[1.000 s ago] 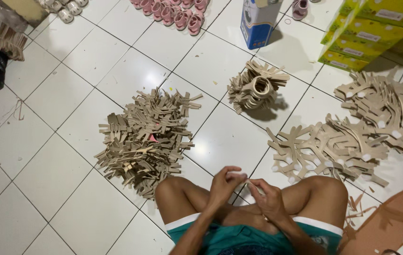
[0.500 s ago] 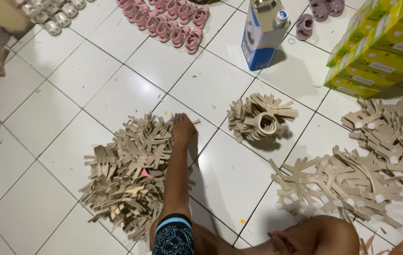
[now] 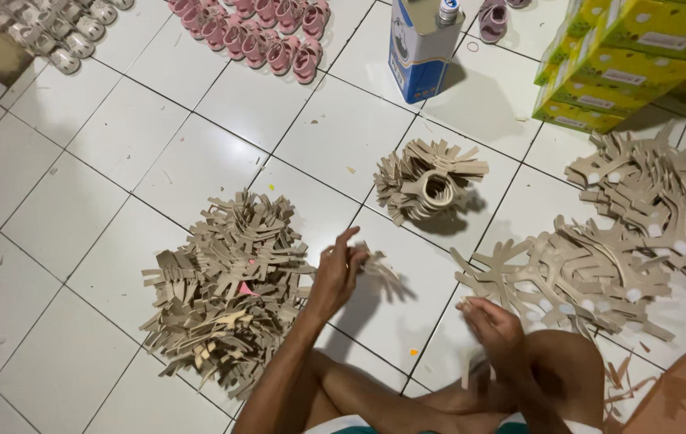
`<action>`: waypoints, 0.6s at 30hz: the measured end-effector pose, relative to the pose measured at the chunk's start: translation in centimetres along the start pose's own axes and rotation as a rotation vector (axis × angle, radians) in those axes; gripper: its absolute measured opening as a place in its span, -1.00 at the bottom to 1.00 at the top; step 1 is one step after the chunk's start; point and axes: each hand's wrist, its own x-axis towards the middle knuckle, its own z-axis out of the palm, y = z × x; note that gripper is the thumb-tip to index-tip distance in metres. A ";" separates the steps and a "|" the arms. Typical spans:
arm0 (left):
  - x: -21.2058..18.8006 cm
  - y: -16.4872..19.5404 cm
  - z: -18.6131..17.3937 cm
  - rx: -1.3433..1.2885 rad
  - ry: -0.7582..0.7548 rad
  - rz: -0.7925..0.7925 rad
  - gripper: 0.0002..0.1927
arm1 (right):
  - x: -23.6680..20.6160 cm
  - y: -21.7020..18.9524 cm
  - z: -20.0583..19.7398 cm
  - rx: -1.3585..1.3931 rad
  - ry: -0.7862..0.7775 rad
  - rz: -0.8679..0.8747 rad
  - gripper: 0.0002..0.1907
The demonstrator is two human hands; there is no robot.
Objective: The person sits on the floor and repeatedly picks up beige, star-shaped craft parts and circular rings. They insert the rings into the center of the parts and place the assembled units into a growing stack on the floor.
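Observation:
I sit cross-legged on a white tiled floor. My left hand (image 3: 333, 275) is stretched out in front of my knees and grips a few tan cut-out strap pieces (image 3: 377, 265), blurred by motion. It hovers just right of a big heap of the same tan pieces (image 3: 226, 289). My right hand (image 3: 492, 325) rests over my right knee with curled fingers, touching the near edge of a flatter spread of tan pieces (image 3: 576, 269). Whether it holds a piece is unclear.
A small stack of looped tan straps (image 3: 427, 186) lies ahead. More tan pieces (image 3: 656, 185) lie at the right. A blue tin can (image 3: 422, 44), yellow-green boxes (image 3: 632, 56), pink sandals (image 3: 259, 32) and white sandals (image 3: 54, 28) stand farther back.
Both hands were together at my lap, then my left arm reached to the big heap. Now it has drawn back to the right with tan pieces, and my right hand has moved towards the right spread.

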 end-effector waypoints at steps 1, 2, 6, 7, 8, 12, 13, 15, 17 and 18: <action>-2.3 2.2 0.0 -0.141 -0.130 -0.224 -0.54 | -0.1 -1.8 0.9 0.001 -0.092 -0.093 -0.66; -4.5 4.2 -0.2 -0.174 -0.092 -0.162 -0.57 | -0.5 -3.3 1.9 0.004 -0.185 -0.181 -0.66; -11.0 10.5 -0.7 -0.325 0.004 -0.019 -0.65 | -4.3 -7.7 4.1 -0.083 -0.443 -0.269 -0.68; -12.1 11.6 -0.8 -0.370 0.016 -0.008 -0.66 | -5.5 -8.5 4.0 -0.124 -0.508 -0.297 -0.69; -13.2 12.4 -0.9 -0.396 -0.006 -0.036 -0.68 | -6.5 -9.1 3.9 -0.164 -0.573 -0.323 -0.69; -15.4 14.7 -1.6 -0.364 -0.039 0.043 -0.77 | -9.1 -10.9 3.2 -0.195 -0.747 -0.331 -0.70; -15.7 15.1 -1.8 -0.322 -0.035 0.108 -0.79 | -9.5 -11.1 2.8 -0.253 -0.756 -0.337 -0.71; -16.1 15.9 -2.2 -0.342 -0.116 0.089 -0.74 | -9.8 -11.6 2.3 -0.303 -0.806 -0.336 -0.72; -16.3 16.7 -2.4 -0.344 -0.179 0.079 -0.70 | -10.0 -12.1 1.6 -0.286 -0.891 -0.315 -0.75; -16.4 17.1 -2.4 -0.335 -0.204 0.078 -0.70 | -10.2 -12.3 1.3 -0.273 -0.915 -0.343 -0.75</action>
